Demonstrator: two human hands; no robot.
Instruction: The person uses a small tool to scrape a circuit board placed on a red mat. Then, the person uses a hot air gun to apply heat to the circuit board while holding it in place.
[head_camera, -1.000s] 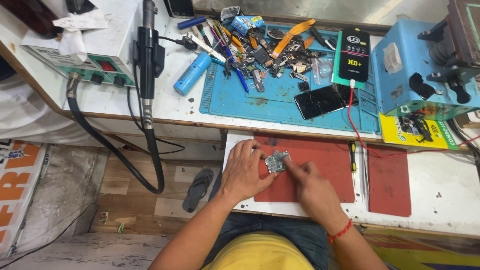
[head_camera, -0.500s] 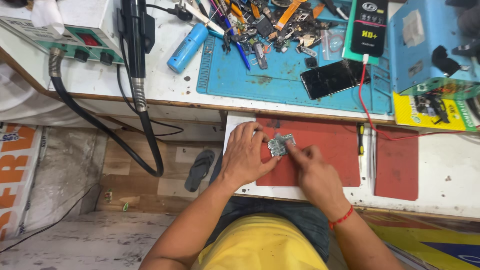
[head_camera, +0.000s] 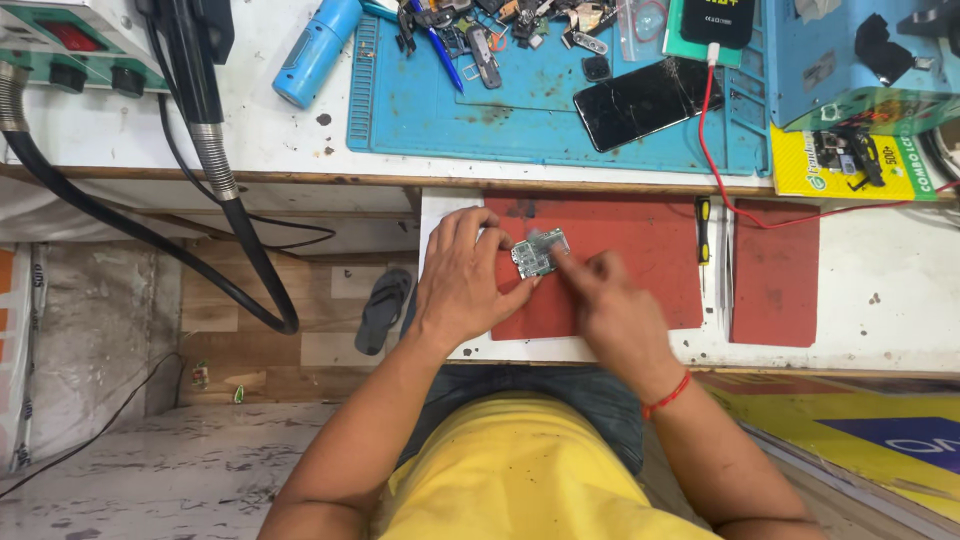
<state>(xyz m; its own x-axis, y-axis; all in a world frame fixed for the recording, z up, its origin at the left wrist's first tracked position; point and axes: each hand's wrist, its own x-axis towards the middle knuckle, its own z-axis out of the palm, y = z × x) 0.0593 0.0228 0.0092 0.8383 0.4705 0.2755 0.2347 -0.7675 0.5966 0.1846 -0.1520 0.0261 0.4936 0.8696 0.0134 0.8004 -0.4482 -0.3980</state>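
- Circuit board (head_camera: 539, 253) lies flat on the red mat (head_camera: 640, 250), likely so it stays steady for close work.
- Left hand (head_camera: 465, 285) pins its near edge, fingers spread over the mat's corner, thumb against the board.
- Right hand (head_camera: 610, 300) has its fingers bunched as if pinching something thin at the board's right edge (I cannot tell what).
- Compared with half a second ago, both hands keep their places; the view sits lower on the bench.

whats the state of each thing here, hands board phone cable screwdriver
left hand: flat on the red mat, fingers steadying the circuit board
right hand: fingers pressing on the board
circuit board: bare, lying on red mat
phone: screen dark, cracked
red cable: plugged in
screwdriver: lying unused
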